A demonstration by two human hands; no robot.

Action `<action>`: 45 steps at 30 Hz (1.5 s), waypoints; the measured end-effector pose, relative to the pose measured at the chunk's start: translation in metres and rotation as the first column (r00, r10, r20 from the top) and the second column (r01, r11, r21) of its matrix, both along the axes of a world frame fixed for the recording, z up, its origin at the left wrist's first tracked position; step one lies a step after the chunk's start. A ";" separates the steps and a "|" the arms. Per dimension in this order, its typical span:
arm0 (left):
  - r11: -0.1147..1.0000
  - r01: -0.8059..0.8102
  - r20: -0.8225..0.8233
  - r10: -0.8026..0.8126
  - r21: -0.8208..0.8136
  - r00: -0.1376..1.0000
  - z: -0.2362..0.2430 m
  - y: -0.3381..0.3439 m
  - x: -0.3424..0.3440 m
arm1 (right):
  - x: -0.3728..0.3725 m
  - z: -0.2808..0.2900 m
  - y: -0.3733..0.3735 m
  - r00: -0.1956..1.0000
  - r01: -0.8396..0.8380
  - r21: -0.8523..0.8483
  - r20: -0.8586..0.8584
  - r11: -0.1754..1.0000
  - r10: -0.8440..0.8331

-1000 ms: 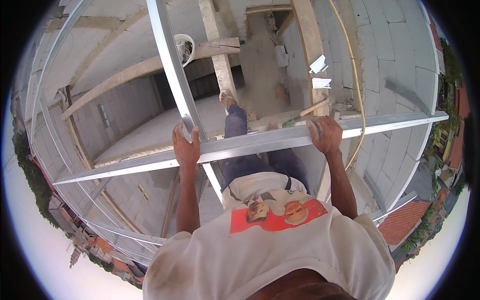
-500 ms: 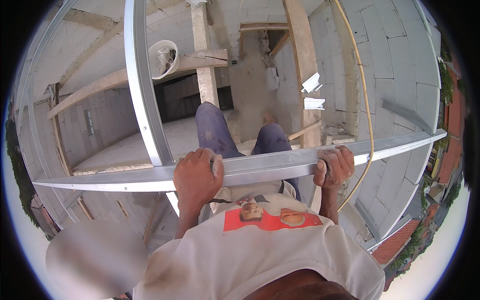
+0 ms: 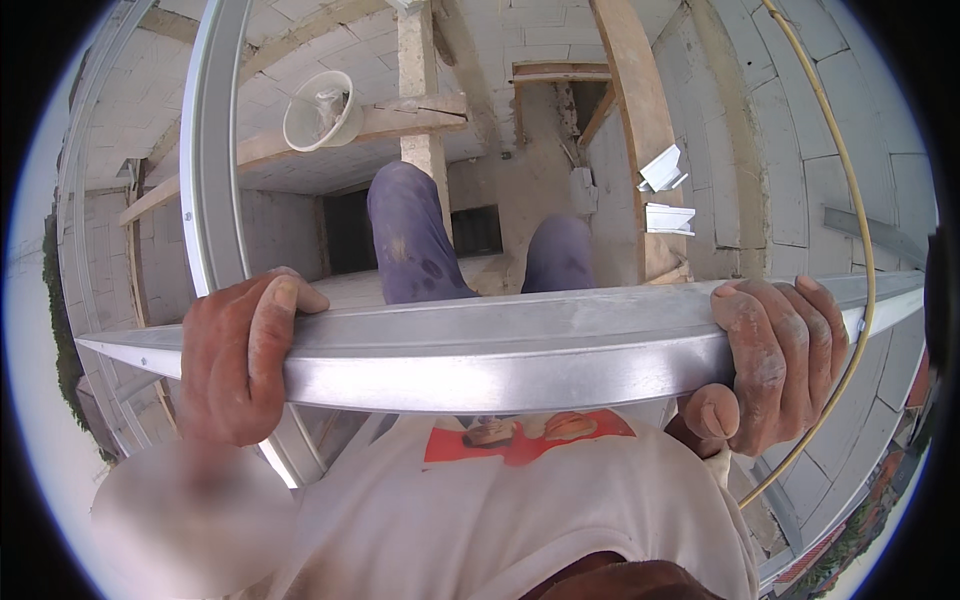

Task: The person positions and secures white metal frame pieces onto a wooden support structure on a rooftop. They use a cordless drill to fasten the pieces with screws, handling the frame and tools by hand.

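A silvery metal channel beam (image 3: 500, 345) runs crosswise in front of my chest, over my bent knees. My left hand (image 3: 240, 355) is wrapped over it from above, close to where a second metal beam (image 3: 212, 150) meets it from the far side. My right hand (image 3: 775, 365) grips the same crosswise beam farther right, fingers curled over the top and thumb tucked on the near side. Just beyond my right hand, a yellow hose or cable (image 3: 845, 170) passes over the beam.
Below, a white bucket (image 3: 322, 112) with things in it stands on a wooden plank (image 3: 400, 117). Another timber (image 3: 645, 100) at right carries two small metal bracket pieces (image 3: 665, 218). A concrete post (image 3: 417, 80) rises between. Pale block walls (image 3: 780, 130) drop to a lower floor.
The crosswise beam now looks larger and closer to me. My left hand has shifted left along it, past the beam joint, and my right hand farther right, so they are wider apart.
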State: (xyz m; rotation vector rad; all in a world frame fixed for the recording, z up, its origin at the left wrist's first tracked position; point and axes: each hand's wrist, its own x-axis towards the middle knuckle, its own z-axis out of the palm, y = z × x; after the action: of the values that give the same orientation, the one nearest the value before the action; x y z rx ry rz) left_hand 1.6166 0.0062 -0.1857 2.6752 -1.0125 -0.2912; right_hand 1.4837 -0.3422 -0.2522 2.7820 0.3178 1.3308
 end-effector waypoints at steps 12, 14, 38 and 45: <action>0.851 -0.513 0.033 0.513 0.110 0.858 -0.014 0.002 -0.006 | 0.018 -0.038 -0.026 0.942 -0.016 -0.216 0.324 0.976 0.087; 0.821 -0.546 0.144 0.528 0.168 0.837 0.006 0.002 -0.017 | 0.023 -0.018 -0.013 0.919 -0.025 -0.193 0.382 0.981 0.099; 0.998 0.047 0.650 -0.065 0.044 0.757 -0.210 -0.084 0.072 | 0.029 -0.032 -0.007 0.761 -0.151 -0.101 0.623 0.983 0.181; 0.809 -0.588 0.912 0.244 -0.002 0.331 -0.144 -0.020 0.157 | 0.036 -0.032 -0.023 0.784 -0.080 -0.303 0.569 0.950 0.248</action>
State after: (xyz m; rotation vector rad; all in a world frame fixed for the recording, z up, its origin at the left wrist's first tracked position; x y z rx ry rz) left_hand 1.7736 -0.0143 -0.3293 3.2655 -0.3273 1.3487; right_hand 1.5196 -0.3649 -0.2844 2.0060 0.6519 1.9533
